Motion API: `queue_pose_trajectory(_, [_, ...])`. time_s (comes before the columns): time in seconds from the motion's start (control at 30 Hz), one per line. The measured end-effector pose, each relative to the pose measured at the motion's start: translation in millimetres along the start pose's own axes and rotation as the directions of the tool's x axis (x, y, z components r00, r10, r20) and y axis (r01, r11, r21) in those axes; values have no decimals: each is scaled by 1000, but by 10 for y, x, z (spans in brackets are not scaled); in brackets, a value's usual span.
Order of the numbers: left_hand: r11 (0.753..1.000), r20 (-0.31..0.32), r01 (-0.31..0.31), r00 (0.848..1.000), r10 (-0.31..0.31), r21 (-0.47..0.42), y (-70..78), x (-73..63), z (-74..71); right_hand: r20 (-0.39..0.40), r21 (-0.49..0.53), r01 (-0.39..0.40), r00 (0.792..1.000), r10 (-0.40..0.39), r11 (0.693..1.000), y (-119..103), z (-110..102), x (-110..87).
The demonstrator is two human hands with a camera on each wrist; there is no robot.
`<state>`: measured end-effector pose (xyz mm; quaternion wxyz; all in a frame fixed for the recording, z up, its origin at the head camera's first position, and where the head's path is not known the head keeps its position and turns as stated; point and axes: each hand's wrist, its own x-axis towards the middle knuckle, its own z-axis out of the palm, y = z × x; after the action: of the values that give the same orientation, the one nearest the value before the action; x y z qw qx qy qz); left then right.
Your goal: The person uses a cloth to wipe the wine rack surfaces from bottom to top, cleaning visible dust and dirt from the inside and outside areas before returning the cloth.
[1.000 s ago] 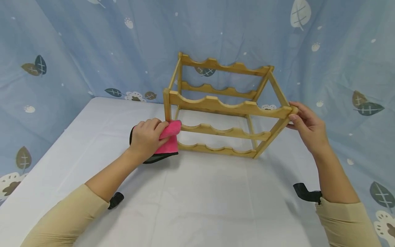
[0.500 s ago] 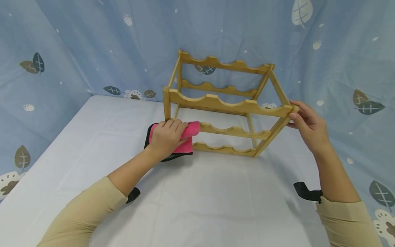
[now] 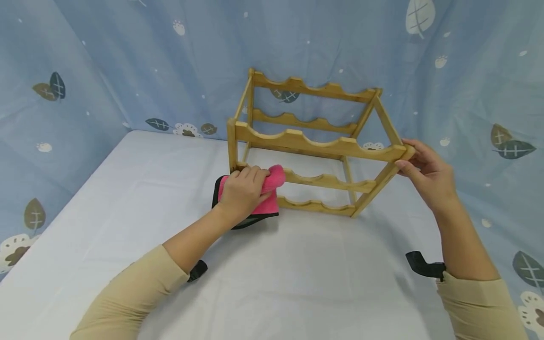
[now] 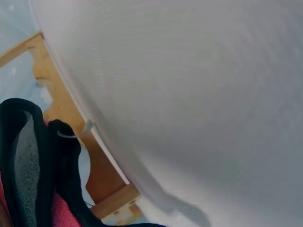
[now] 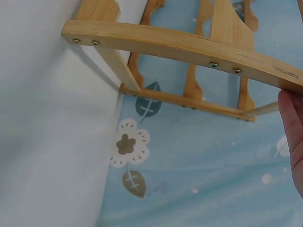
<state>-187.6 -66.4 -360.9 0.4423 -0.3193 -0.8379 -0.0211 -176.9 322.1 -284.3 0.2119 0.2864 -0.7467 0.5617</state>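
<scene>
A wooden wine rack (image 3: 293, 139) with scalloped rails stands on the white table, its front facing me in the head view. My left hand (image 3: 243, 191) grips a folded pink cloth (image 3: 268, 206) with black edging against the left part of the rack's middle front rail. The left wrist view shows the cloth's grey inner side (image 4: 27, 170) close to the rack's lower rail (image 4: 97, 165). At the upper right front corner, my right hand (image 3: 430, 177) holds the rack's post between thumb and fingers. In the right wrist view, that hand's fingers (image 5: 292, 127) touch the end of the side post (image 5: 180, 43).
Behind the rack hangs a blue curtain (image 3: 170, 61) printed with leaves and flowers. The white-covered table (image 3: 289, 274) stretches in front of the rack and to its left. A black wrist mount (image 3: 425, 267) sticks out from the right forearm.
My left hand has moved right along the front rail with the pink cloth, away from the left post. The right hand keeps its hold and the rack stays in place.
</scene>
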Motion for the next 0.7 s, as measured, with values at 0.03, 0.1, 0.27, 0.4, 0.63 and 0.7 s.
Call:
queue_pose_trajectory(0.03, [1000,5,11,1000,-11,-7,8,2,-2,1,3,6,1000,-6,1000,-1,1,5])
queue_pose_trajectory(0.1, [999,13,31,999,-31,-23,18,9,-7,4,-13,11,1000,-11,1000,-4,2,9])
queue_pose_trajectory(0.27, [995,2,39,999,-39,-92,41,53,-10,2,-28,1,1000,-1,1000,-22,0,8])
queue_pose_trajectory(0.4, [993,-12,33,999,-35,-112,72,107,25,0,-23,-7,1000,7,1000,-32,9,6])
queue_pose_trajectory(0.63, [997,-40,-22,999,20,-71,179,149,159,-3,-40,-18,1000,18,999,-25,5,12])
queue_pose_trajectory(0.7, [997,-36,-35,999,32,-70,238,174,205,-7,-27,-19,1000,19,999,-20,10,14])
